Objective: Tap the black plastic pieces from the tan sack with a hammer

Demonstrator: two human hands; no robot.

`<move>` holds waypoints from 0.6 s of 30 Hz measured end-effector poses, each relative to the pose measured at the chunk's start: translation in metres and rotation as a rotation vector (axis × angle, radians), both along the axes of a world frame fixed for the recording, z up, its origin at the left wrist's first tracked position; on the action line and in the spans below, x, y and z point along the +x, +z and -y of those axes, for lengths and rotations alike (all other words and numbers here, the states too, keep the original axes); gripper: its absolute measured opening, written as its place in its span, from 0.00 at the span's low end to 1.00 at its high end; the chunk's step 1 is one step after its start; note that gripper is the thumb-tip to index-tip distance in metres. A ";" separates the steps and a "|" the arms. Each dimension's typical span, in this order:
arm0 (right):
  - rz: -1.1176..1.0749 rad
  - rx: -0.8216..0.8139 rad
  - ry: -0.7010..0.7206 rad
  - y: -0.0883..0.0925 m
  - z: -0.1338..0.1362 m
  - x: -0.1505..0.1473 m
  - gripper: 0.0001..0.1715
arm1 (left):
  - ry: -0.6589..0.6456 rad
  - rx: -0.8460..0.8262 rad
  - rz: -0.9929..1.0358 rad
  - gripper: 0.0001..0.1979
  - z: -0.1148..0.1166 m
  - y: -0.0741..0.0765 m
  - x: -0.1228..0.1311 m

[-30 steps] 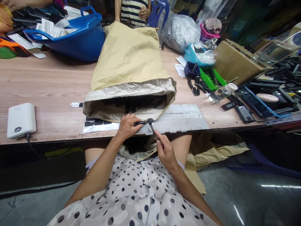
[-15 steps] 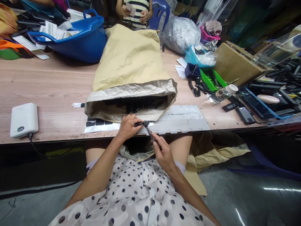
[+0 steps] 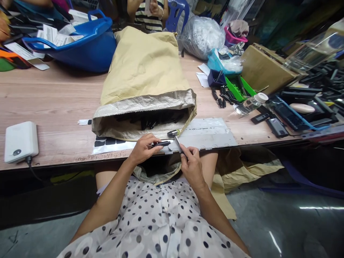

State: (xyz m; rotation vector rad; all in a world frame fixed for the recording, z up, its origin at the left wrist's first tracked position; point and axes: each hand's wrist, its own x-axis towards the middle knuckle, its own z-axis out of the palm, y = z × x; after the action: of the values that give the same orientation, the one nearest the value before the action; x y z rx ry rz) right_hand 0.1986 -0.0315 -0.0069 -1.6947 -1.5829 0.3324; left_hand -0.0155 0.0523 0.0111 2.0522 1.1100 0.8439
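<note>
My left hand (image 3: pixel 143 147) pinches a slim black part (image 3: pixel 160 144) and holds it flat on the table edge. My right hand (image 3: pixel 191 166) grips the handle of a small hammer (image 3: pixel 175 137), whose dark head is raised just above and to the right of the part's tip. Both hands work on a grey metal plate (image 3: pixel 206 133) at the front edge. Right behind them lies a tan sack (image 3: pixel 145 75) with its mouth open toward me, with several black parts inside.
A white power box (image 3: pixel 20 142) with a cable sits at front left. A blue basin (image 3: pixel 83 43) stands at back left. Green tray (image 3: pixel 238 89), clear bottle (image 3: pixel 249 104), cardboard box (image 3: pixel 264 68) and black parts crowd the right. A person in stripes (image 3: pixel 150 14) stands behind the table.
The hammer head has lifted off the black part's tip and moved up and to the right. My left hand keeps the part in place. The view shifted slightly.
</note>
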 end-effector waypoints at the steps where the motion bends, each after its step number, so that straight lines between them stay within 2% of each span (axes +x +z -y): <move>1: -0.002 -0.009 0.005 0.001 0.000 -0.001 0.24 | -0.046 -0.028 0.047 0.14 0.007 0.002 -0.001; 4: -0.008 -0.022 0.014 0.002 0.001 -0.002 0.25 | -0.182 -0.143 0.065 0.17 0.032 0.004 0.000; 7: 0.003 -0.010 0.013 0.001 0.000 -0.002 0.26 | -0.229 -0.257 -0.108 0.14 0.054 -0.008 0.005; 11: 0.023 0.013 0.019 0.000 0.000 -0.003 0.26 | -0.087 -0.302 -0.462 0.12 0.066 -0.043 0.010; 14: 0.011 0.004 0.020 0.000 -0.001 -0.003 0.26 | -0.001 -0.316 -0.558 0.13 0.067 -0.061 0.010; 16: 0.002 -0.005 0.017 0.000 -0.001 -0.003 0.26 | -0.022 -0.290 -0.525 0.14 0.066 -0.057 0.010; 18: -0.003 -0.012 0.014 -0.001 -0.002 -0.004 0.26 | -0.122 -0.249 -0.436 0.12 0.065 -0.040 0.010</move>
State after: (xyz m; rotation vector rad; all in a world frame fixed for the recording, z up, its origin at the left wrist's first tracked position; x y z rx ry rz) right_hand 0.1947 -0.0299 -0.0077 -1.6918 -1.5944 0.3517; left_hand -0.0055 -0.0124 -0.0291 2.1144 1.2283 0.1845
